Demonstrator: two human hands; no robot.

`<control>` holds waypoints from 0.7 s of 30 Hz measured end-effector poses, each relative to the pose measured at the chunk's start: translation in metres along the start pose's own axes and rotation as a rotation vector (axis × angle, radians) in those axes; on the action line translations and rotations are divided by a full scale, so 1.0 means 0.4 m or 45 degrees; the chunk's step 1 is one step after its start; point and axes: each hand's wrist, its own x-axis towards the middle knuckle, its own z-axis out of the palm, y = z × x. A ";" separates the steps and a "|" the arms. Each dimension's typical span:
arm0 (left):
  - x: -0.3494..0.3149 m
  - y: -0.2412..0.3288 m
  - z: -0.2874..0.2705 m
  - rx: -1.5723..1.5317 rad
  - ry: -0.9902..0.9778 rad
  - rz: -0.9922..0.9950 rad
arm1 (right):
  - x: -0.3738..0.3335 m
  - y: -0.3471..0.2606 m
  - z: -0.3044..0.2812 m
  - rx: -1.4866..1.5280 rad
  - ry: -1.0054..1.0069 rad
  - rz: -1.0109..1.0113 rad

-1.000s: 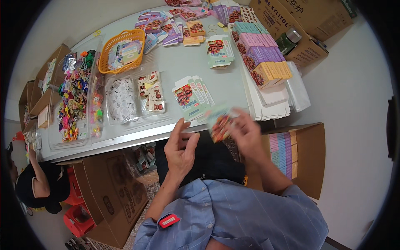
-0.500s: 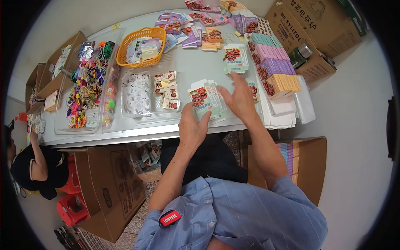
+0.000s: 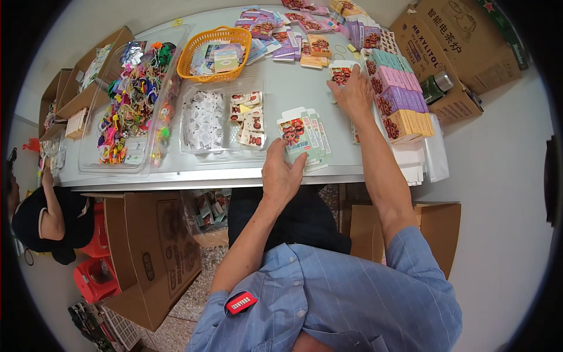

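Note:
Flattened pale green cartons [image 3: 298, 134] with cartoon figures lie fanned near the table's front edge. My left hand [image 3: 282, 176] holds their lower left corner, its thumb on the lower edge and its fingers along the left side. Farther off to the right, my right hand [image 3: 355, 97] reaches over another pile of green cartons [image 3: 340, 74]. Its thumb and fingers are apart and touch the pile, partly covering it; the fingertips' undersides are hidden.
Stacked boxes [image 3: 402, 97] line the table's right side. To the left stand a yellow basket [image 3: 186, 75], a clear tray of packets and cards [image 3: 226, 154], and a bin of colourful trinkets [image 3: 132, 111]. Brown cartons [image 3: 152, 258] sit below. A person [image 3: 53, 220] works at far left.
My right hand has moved forward and slightly right onto the far carton pile. My left hand stays at the near cartons. The whole view has shifted slightly.

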 end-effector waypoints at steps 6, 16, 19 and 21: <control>0.017 -0.045 0.008 0.105 0.107 0.064 | -0.182 -0.077 -0.092 0.374 0.025 -0.310; 0.014 0.016 0.023 -0.199 0.011 -0.244 | -0.370 -0.065 0.035 0.617 0.003 -0.175; -0.002 -0.015 0.050 -0.492 0.221 -0.078 | -0.347 -0.044 0.053 1.116 -0.087 0.040; -0.001 0.005 0.052 -0.670 0.294 -0.031 | -0.332 -0.033 0.042 1.419 -0.219 0.187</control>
